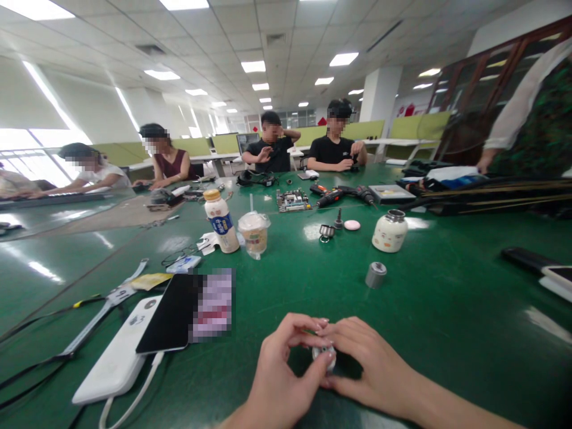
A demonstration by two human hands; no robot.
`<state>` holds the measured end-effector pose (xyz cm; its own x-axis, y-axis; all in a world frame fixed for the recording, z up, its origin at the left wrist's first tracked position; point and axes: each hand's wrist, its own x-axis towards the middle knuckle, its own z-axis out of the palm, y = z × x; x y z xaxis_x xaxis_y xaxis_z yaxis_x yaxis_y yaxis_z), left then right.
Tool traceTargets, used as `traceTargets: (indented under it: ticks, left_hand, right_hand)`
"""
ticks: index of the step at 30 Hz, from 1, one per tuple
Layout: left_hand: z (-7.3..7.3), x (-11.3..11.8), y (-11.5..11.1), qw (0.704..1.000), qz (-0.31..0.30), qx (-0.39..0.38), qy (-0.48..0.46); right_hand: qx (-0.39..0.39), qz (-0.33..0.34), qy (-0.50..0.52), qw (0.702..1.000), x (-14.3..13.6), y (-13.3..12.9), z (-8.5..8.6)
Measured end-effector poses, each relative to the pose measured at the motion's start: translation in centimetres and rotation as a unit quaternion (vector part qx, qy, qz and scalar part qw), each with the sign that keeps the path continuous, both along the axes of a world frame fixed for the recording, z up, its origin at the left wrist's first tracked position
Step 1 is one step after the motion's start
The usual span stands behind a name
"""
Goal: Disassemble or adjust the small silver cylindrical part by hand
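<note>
Near the front edge of the green table [429,322], my left hand [286,363] and my right hand [370,357] meet around a small, round, silvery-white part [323,356]. The fingers of both hands are closed on it and cover much of its surface. Beyond my right hand stands a grey metal cylinder [376,275]. Farther back are a small dark part with a metal ring [326,232], a dark upright piece [338,219], a pale pink oval disc [352,225] and a cream-coloured jar [390,231] without a lid.
At the left lie a white power bank [118,351] with a cable and a black phone [170,313]. A drink bottle [221,221] and a plastic cup [254,233] stand behind them. A circuit board [293,201] and power drills [342,193] lie farther off. Several people are around the tables.
</note>
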<state>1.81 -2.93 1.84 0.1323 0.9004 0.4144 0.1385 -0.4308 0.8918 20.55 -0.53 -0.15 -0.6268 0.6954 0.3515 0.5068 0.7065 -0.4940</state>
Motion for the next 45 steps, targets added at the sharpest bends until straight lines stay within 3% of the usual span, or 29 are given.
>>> traceTargets:
  ticks: [3, 8, 26, 33, 41, 45]
  left_hand:
    - [0.0, 0.0, -0.2, 1.000, -0.012, -0.007, 0.008]
    - [0.0, -0.1, -0.4, 0.998, -0.027, 0.043, 0.020]
    - [-0.2, 0.0, -0.2, 0.999, 0.038, 0.004, 0.021]
    - [-0.7, 0.0, 0.3, 0.990, 0.118, 0.061, -0.049]
    - [-2.2, -1.4, 2.7, 0.991, 0.105, -0.052, 0.065]
    - [-2.6, -1.5, 3.0, 0.992, 0.078, -0.058, 0.079]
  right_hand:
    - [0.006, 0.003, 0.005, 1.000, 0.0, 0.0, 0.0]
    - [-0.012, 0.006, 0.001, 1.000, 0.0, 0.0, 0.3]
    - [-0.007, 0.000, -0.011, 1.000, -0.1, -0.1, 0.4]
    - [-0.005, -0.009, -0.008, 1.000, 0.1, -0.1, 0.1]
    - [-0.002, -0.024, -0.013, 1.000, 0.0, -0.2, 0.1]
    - [-0.011, -0.023, -0.014, 1.000, 0.0, -0.1, 0.3]
